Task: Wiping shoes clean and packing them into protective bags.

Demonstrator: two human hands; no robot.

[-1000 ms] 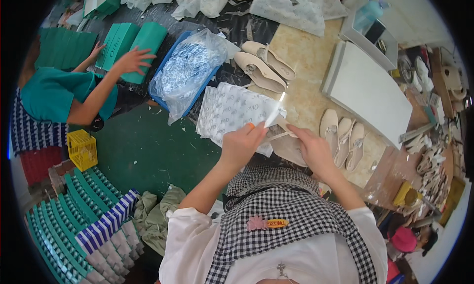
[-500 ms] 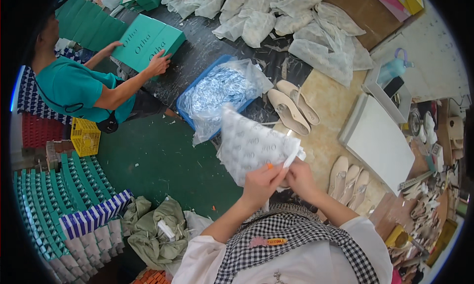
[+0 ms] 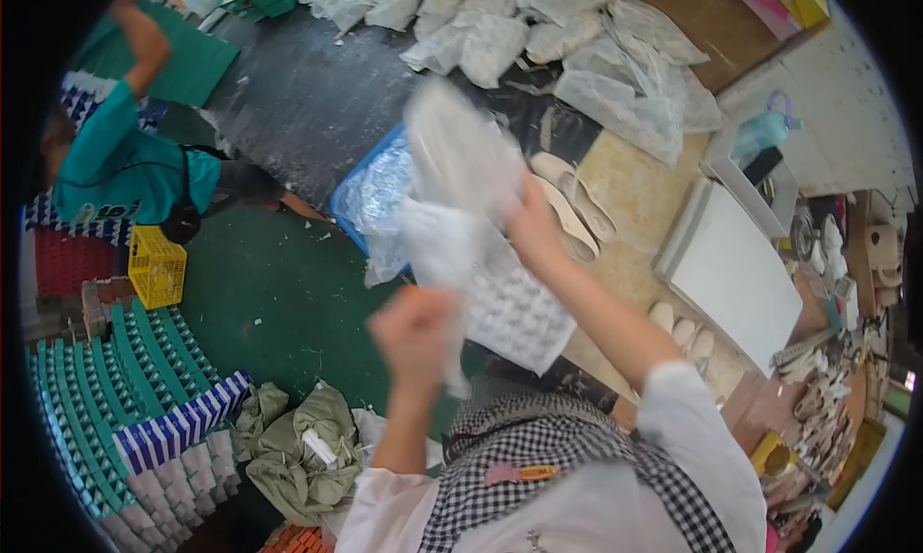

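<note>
A thin white wrapper, blurred by motion, hangs between my hands. Its lower part is a sheet with a small repeated grey print (image 3: pixel 524 313); the paler upper part (image 3: pixel 457 149) looks partly see-through, and I cannot tell whether both are one piece. My right hand (image 3: pixel 527 221) grips the pale part's right edge. Lower and to the left, my left hand (image 3: pixel 415 337) is a smeared fist with orange at a finger and white material at its side. Just right of my right hand lies a pair of beige flat shoes (image 3: pixel 577 202).
Behind the wrapper stands a blue bin (image 3: pixel 361 183) of crinkled clear plastic. Pale bagged items (image 3: pixel 567 43) line the far table. A co-worker in a teal shirt (image 3: pixel 144 168) stands at left. More beige shoes (image 3: pixel 687 332) and a white board (image 3: pixel 735 269) lie right.
My hands have drawn apart, the right one going up and forward, the left one going left. The wrapper has spread out. The co-worker's arm is raised, and the green boxes have left their hands.
</note>
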